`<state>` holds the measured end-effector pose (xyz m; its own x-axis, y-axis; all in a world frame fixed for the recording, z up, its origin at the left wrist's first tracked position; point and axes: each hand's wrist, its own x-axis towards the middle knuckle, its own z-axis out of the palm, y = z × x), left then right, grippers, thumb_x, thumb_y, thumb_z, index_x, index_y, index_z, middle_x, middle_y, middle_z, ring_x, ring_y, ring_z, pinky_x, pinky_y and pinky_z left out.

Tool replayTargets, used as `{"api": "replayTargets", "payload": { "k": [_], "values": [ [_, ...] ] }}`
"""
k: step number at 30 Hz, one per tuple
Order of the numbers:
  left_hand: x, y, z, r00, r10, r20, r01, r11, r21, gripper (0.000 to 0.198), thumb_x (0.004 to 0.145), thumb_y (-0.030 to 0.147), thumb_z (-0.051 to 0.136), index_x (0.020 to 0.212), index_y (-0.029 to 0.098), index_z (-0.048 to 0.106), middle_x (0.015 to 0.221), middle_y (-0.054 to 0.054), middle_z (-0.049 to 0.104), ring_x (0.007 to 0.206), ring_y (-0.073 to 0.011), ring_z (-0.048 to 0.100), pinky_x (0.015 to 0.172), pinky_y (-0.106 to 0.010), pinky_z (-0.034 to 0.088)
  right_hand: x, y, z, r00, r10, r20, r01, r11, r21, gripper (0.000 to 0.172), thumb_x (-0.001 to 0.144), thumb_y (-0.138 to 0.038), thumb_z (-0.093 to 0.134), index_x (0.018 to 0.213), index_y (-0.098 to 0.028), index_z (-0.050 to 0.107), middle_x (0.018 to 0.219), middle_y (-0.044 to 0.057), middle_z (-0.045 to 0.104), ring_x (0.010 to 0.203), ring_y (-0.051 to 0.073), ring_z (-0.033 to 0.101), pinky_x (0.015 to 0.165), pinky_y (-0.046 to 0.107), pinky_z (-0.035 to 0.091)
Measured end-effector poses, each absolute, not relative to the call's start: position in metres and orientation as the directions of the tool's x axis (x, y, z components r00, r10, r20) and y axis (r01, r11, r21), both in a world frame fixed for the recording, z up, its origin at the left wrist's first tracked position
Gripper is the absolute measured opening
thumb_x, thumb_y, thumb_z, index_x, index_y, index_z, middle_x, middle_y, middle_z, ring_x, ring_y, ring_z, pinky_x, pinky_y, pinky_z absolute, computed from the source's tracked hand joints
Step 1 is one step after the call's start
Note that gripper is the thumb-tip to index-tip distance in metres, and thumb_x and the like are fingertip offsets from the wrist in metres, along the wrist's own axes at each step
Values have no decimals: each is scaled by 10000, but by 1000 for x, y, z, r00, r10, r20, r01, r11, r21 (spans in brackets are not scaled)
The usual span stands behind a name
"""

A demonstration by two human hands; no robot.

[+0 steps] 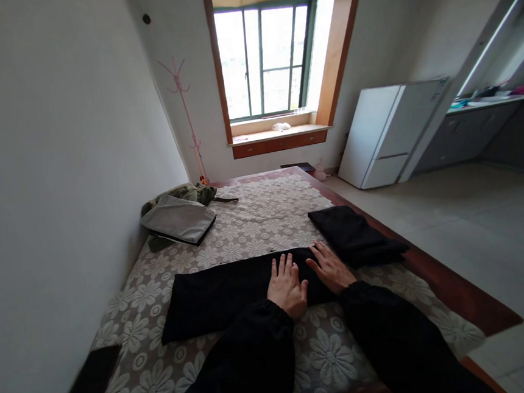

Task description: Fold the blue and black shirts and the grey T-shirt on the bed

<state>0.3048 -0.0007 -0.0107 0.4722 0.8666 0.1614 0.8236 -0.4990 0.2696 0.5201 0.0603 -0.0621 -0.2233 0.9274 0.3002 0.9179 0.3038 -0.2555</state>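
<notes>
A long black garment (215,295) lies stretched across the flower-patterned bed cover (246,222), folded into a narrow strip. My left hand (287,286) rests flat on its right part with the fingers stretched out. Right beside it my right hand (330,268) also lies flat on the cloth, fingers spread and pointing up-left. Both arms are in black sleeves. A second black garment (354,234), folded into a pile, sits just right of my right hand near the bed's edge.
A grey bag (179,219) and green cloth (192,193) lie at the bed's far left by the wall. A white fridge (385,134) stands right; beyond the bed are a window and a pink coat stand (186,117). A dark item (84,389) sits at lower left.
</notes>
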Motion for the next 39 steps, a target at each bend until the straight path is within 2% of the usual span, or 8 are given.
{"api": "replayTargets", "payload": {
  "k": [5, 9, 12, 14, 20, 27, 33, 39],
  "values": [
    [305, 1, -2, 519, 832, 196, 780, -554, 289, 635, 1025, 545, 241, 1567, 237, 362, 1682, -50, 300, 1577, -311, 132, 1278, -614, 115, 520, 61, -61, -236, 923, 304, 911, 319, -261, 760, 1039, -626, 197, 1544, -115, 445, 1621, 149, 373, 1524, 286, 282, 1242, 483, 294],
    [318, 3, 0, 481, 856, 191, 804, -517, 294, 591, 1009, 508, 302, 1439, 163, 518, 1636, -112, 381, 1560, -323, 194, 1285, -583, 119, 520, 60, -59, -251, 919, 304, 904, 335, -266, 759, 1039, -627, 197, 1547, -121, 445, 1614, 138, 391, 1523, 284, 285, 1240, 484, 300],
    [329, 5, 0, 452, 875, 175, 822, -484, 300, 662, 988, 550, 330, 1425, 84, 508, 1623, -181, 380, 1558, -345, 191, 1286, -576, 120, 520, 59, -56, -257, 918, 301, 896, 344, -282, 760, 1041, -627, 195, 1545, -117, 445, 1612, 138, 393, 1520, 278, 293, 1239, 473, 304],
    [332, 5, 0, 483, 859, 169, 807, -512, 295, 690, 989, 562, 326, 1477, 92, 457, 1652, -160, 337, 1571, -331, 148, 1288, -575, 114, 520, 58, -55, -253, 920, 300, 891, 342, -297, 742, 1043, -623, 195, 1549, -139, 442, 1613, 130, 394, 1516, 275, 301, 1236, 475, 309],
    [328, 4, -1, 581, 795, 173, 753, -606, 256, 654, 1005, 538, 330, 1600, 269, 306, 1696, -23, 259, 1580, -324, 106, 1269, -640, 101, 519, 57, -50, -253, 922, 292, 882, 344, -323, 730, 1045, -622, 192, 1538, -154, 457, 1619, 129, 382, 1513, 272, 308, 1235, 468, 308],
    [328, 5, -6, 577, 796, 181, 758, -605, 245, 687, 1006, 550, 331, 1616, 240, 270, 1693, -26, 264, 1583, -310, 102, 1275, -615, 125, 518, 58, -54, -261, 919, 295, 898, 343, -275, 711, 1051, -574, 216, 1516, -104, 480, 1619, 153, 374, 1524, 290, 280, 1234, 483, 302],
    [315, 3, -9, 551, 815, 182, 775, -580, 251, 726, 996, 616, 309, 1613, 233, 280, 1691, -18, 270, 1584, -277, 113, 1292, -548, 134, 520, 60, -61, -268, 909, 318, 905, 351, -240, 617, 1037, -463, 287, 1531, -137, 465, 1629, 119, 367, 1521, 285, 288, 1240, 484, 302],
    [290, -5, -7, 500, 845, 188, 808, -534, 251, 741, 1000, 648, 264, 1608, 226, 294, 1694, -22, 260, 1586, -257, 108, 1295, -530, 127, 520, 61, -62, -252, 914, 316, 908, 337, -248, 620, 1023, -450, 315, 1527, -121, 465, 1621, 118, 380, 1519, 279, 295, 1245, 451, 299]
  ]
}}
